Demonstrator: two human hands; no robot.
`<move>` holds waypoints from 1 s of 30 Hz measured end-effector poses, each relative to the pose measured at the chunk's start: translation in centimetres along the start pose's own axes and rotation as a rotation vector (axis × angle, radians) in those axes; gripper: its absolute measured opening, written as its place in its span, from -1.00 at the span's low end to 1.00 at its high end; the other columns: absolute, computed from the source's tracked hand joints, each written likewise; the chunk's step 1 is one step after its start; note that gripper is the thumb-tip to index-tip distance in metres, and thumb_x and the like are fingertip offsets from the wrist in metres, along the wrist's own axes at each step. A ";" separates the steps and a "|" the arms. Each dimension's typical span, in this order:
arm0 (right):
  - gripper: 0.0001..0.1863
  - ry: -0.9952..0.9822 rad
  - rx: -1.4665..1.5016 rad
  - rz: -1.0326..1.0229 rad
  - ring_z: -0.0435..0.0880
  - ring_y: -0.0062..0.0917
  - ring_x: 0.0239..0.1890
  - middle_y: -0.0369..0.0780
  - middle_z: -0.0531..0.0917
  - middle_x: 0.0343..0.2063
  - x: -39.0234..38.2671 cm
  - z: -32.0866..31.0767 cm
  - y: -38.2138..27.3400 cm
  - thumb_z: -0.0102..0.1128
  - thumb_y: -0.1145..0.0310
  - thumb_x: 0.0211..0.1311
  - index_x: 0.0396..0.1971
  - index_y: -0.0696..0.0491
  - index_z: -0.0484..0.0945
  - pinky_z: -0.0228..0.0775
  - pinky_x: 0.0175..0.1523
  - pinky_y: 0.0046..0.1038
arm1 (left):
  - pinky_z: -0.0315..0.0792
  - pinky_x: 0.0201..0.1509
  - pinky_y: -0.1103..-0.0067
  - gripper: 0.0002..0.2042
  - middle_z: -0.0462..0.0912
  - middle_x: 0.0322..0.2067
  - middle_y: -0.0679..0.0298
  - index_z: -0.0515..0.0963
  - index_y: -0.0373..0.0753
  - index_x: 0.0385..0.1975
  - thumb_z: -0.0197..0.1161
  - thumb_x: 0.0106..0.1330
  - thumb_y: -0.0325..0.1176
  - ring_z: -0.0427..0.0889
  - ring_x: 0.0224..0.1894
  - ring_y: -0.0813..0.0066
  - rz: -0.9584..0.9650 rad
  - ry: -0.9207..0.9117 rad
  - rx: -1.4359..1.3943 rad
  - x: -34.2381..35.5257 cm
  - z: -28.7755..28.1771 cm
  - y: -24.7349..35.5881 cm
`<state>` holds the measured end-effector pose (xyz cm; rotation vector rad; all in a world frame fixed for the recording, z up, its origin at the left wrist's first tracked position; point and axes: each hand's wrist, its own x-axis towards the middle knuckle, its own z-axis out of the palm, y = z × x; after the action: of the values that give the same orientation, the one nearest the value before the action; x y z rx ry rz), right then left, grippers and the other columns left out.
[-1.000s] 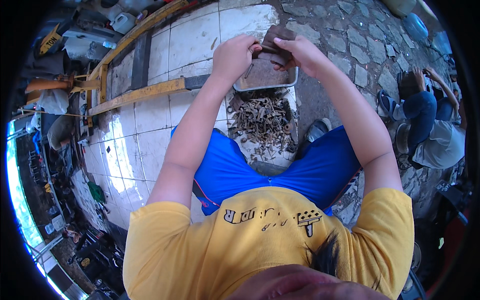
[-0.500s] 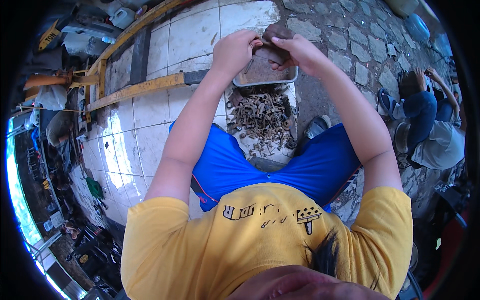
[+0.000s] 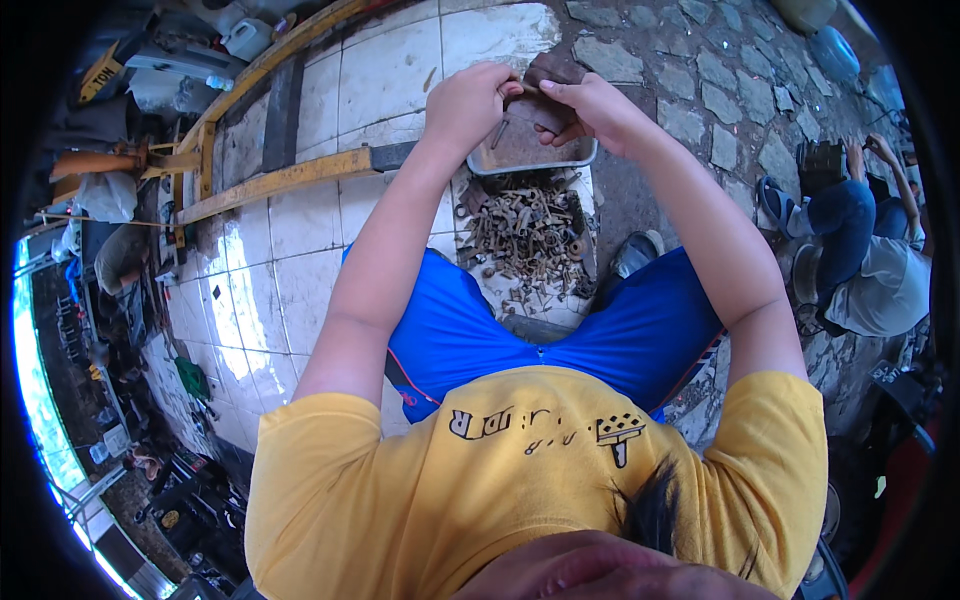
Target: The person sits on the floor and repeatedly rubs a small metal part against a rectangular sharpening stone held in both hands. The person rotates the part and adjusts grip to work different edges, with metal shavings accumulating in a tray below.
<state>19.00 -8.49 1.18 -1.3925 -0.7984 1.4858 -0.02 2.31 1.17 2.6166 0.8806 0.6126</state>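
My left hand (image 3: 470, 105) is closed at the fingertips over something I cannot make out, against a dark brown, dirty rag-like piece (image 3: 553, 75). My right hand (image 3: 600, 115) grips that brown piece with thumb on top and fingers curled beneath. Both hands are above a shallow metal tray (image 3: 530, 167), which has a thin rod (image 3: 499, 133) at its left side. Just below the tray lies a heap of small rusty bolts, washers and other metal parts (image 3: 520, 235) on the tiles, between my legs.
Yellow metal frame bars (image 3: 270, 190) cross the tiles (image 3: 300, 240) at the left, beside cluttered tools and containers (image 3: 240, 40). Stone paving (image 3: 680, 120) lies at the right, where another person (image 3: 870, 270) in jeans sits with hands on a dark object (image 3: 820, 170). Blue containers (image 3: 830, 55) stand behind.
My hands have shifted slightly, and the brown piece between them has changed its angle. The other person's hands and arms at the right have moved a little.
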 end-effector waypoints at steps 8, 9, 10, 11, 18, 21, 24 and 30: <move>-0.58 0.000 0.075 -0.049 0.83 -0.41 -0.31 -0.10 0.79 -0.12 0.1 -1.5 -0.9 0.12 0.21 0.65 0.22 0.25 0.56 0.81 -0.21 -0.38 | 0.57 -0.09 0.23 -0.83 0.77 -0.18 0.26 0.73 -0.06 -0.11 0.28 0.48 -0.19 0.73 -0.09 0.07 -0.026 -0.068 0.041 0.1 -0.4 0.3; -0.57 0.004 0.083 -0.053 0.83 -0.40 -0.33 -0.09 0.80 -0.14 0.1 -1.4 -0.8 0.12 0.21 0.65 0.21 0.27 0.56 0.81 -0.21 -0.37 | 0.57 -0.09 0.23 -0.83 0.77 -0.18 0.25 0.73 -0.06 -0.11 0.28 0.48 -0.19 0.73 -0.09 0.06 -0.029 -0.071 0.044 0.0 -0.4 0.4; -0.57 0.008 0.090 -0.058 0.83 -0.39 -0.35 -0.08 0.80 -0.15 0.0 -1.3 -0.8 0.12 0.21 0.65 0.19 0.29 0.57 0.81 -0.21 -0.36 | 0.57 -0.09 0.22 -0.83 0.77 -0.18 0.25 0.73 -0.07 -0.11 0.28 0.48 -0.19 0.73 -0.09 0.06 -0.032 -0.074 0.047 0.0 -0.4 0.5; -0.57 0.007 0.094 -0.061 0.83 -0.38 -0.37 -0.07 0.80 -0.16 0.0 -1.2 -0.8 0.12 0.21 0.65 0.18 0.30 0.57 0.81 -0.22 -0.36 | 0.57 -0.09 0.22 -0.83 0.77 -0.18 0.25 0.73 -0.06 -0.12 0.28 0.48 -0.19 0.73 -0.10 0.06 -0.028 -0.072 0.050 0.1 -0.3 0.4; -0.56 0.040 0.069 -0.086 0.84 -0.37 -0.25 -0.08 0.79 -0.08 -0.5 -2.0 -1.6 0.14 0.19 0.63 0.21 0.27 0.56 0.82 -0.18 -0.36 | 0.58 -0.08 0.24 -0.81 0.78 -0.18 0.21 0.74 -0.07 -0.10 0.27 0.50 -0.19 0.73 -0.12 0.02 -0.052 -0.059 -0.016 0.2 -0.8 0.2; -0.56 0.162 -0.032 -0.040 0.84 -0.43 -0.12 -0.18 0.79 -0.02 0.8 -4.9 -1.1 0.18 0.13 0.62 0.26 0.12 0.58 0.80 -0.08 -0.33 | 0.59 -0.10 0.26 -0.79 0.80 -0.18 0.17 0.76 -0.10 -0.11 0.28 0.50 -0.16 0.74 -0.13 0.02 -0.083 -0.026 -0.125 0.5 -0.3 -0.8; -0.56 0.314 -0.133 -0.091 0.83 -0.43 -0.15 -0.19 0.82 -0.07 1.8 -5.8 1.1 0.25 0.09 0.57 0.17 0.13 0.68 0.72 -0.04 -0.31 | 0.60 -0.10 0.32 -0.75 0.81 -0.21 0.11 0.76 -0.14 -0.06 0.29 0.51 -0.14 0.76 -0.16 0.07 -0.136 -0.046 -0.251 0.8 0.4 -2.5; -0.53 0.370 -0.863 -0.148 0.82 -0.12 -0.15 0.04 0.80 -0.35 2.5 -5.2 0.7 0.39 0.04 0.40 -0.14 0.24 0.79 0.57 0.01 -0.18 | 0.53 -0.07 0.53 -0.73 0.77 -0.32 0.31 0.71 -0.22 0.01 0.34 0.55 -0.16 0.70 -0.22 0.56 -0.279 -0.180 -0.549 1.4 1.2 -3.3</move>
<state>24.11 -7.11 -1.21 -2.0922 -1.3384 0.7217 -0.12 5.53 -0.84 1.9818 0.8542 0.4536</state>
